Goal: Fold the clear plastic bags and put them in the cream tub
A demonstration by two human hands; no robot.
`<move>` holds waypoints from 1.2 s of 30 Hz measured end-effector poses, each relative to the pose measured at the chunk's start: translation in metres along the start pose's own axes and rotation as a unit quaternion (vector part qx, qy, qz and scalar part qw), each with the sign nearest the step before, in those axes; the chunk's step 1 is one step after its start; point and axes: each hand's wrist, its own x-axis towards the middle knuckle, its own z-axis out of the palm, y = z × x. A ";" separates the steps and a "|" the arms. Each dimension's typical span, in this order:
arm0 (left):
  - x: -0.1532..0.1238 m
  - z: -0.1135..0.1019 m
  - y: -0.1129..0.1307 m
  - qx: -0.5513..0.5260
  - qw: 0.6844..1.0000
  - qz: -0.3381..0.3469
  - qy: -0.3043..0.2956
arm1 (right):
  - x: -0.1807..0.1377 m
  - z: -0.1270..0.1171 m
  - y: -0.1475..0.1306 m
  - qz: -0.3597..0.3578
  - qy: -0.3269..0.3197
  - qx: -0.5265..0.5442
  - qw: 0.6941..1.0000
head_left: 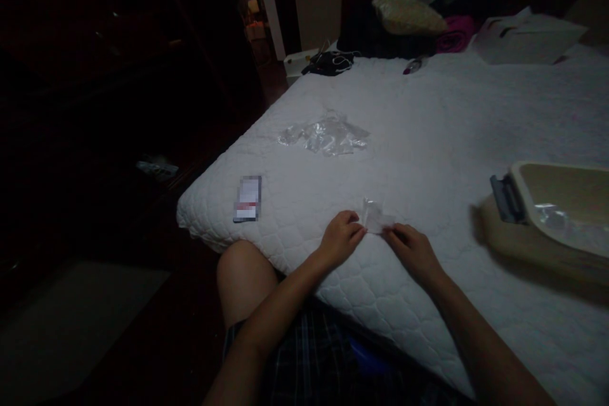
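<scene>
A small clear plastic bag (373, 214) lies on the white quilted bed cover (428, 133), between my two hands. My left hand (341, 238) pinches its left lower edge between thumb and fingers. At its right corner my right hand (412, 250) has thumb and fingertips closed on the plastic. The bag looks thin and see-through; whether anything is inside I cannot make out. Farther up the bed is a loose spread of clear plastic bags (328, 134).
To the right stands a beige plastic bin (504, 235) with a grey latch and clear plastic inside. A phone (248, 198) lies near the bed's left edge. Toward the headboard are a white box (523, 38), a yellowish pillow (409, 14) and a dark cloth bundle (328, 63).
</scene>
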 end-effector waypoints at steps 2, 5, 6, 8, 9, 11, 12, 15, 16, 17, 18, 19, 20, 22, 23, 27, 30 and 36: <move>0.002 -0.001 0.002 -0.003 1.000 -0.024 -0.009 | 0.002 0.000 -0.003 0.021 -0.007 0.012 1.000; 0.002 -0.002 0.004 -0.014 0.999 -0.029 -0.017 | 0.002 0.002 -0.002 0.021 -0.003 0.001 1.000; 0.002 -0.002 0.004 -0.016 0.999 -0.026 -0.017 | 0.001 0.003 -0.002 0.006 0.005 -0.008 1.000; 0.002 -0.003 0.004 -0.015 1.000 -0.019 -0.017 | -0.001 0.005 0.000 -0.042 0.017 -0.029 0.999; 0.002 -0.003 0.004 -0.011 1.000 -0.016 -0.018 | -0.001 0.006 0.000 -0.067 0.018 -0.041 0.997; 0.002 -0.004 0.005 -0.002 1.000 -0.011 -0.022 | -0.002 0.007 0.000 -0.099 0.013 -0.068 0.993; 0.002 -0.005 0.006 0.004 1.000 -0.009 -0.026 | -0.002 0.007 0.000 -0.103 0.012 -0.079 0.991; 0.003 -0.006 0.007 0.020 0.999 -0.009 -0.036 | -0.001 0.008 -0.001 -0.088 0.020 -0.079 0.993; 0.003 -0.006 0.007 0.025 0.999 -0.009 -0.041 | 0.000 0.008 -0.002 -0.079 0.026 -0.070 0.994; 0.004 -0.006 0.007 0.031 0.998 -0.009 -0.045 | 0.000 0.009 -0.002 -0.069 0.032 -0.060 0.995; 0.004 -0.006 0.007 0.037 0.998 -0.009 -0.050 | 0.000 0.009 -0.002 -0.061 0.035 -0.050 0.996; 0.005 -0.006 0.007 0.044 0.997 -0.009 -0.054 | 0.000 0.008 -0.002 -0.055 0.035 -0.044 0.997; 0.005 -0.005 0.007 0.052 0.997 -0.009 -0.058 | 0.000 0.008 -0.003 -0.051 0.033 -0.040 0.997; 0.007 -0.005 0.008 0.070 0.995 -0.015 -0.063 | 0.000 0.007 -0.005 -0.041 0.029 -0.035 0.998; 0.007 -0.004 0.008 0.078 0.995 -0.018 -0.064 | 0.001 0.006 -0.007 -0.035 0.029 -0.031 0.998; 0.009 -0.001 0.010 0.103 0.992 -0.035 -0.065 | 0.005 0.005 -0.012 -0.011 0.037 -0.015 0.999; 0.010 0.003 0.013 0.127 0.989 -0.050 -0.056 | 0.007 0.006 -0.013 0.018 0.049 -0.023 0.998; 0.012 0.011 0.019 0.169 0.982 -0.080 -0.030 | 0.010 0.008 -0.010 0.045 0.055 -0.039 0.997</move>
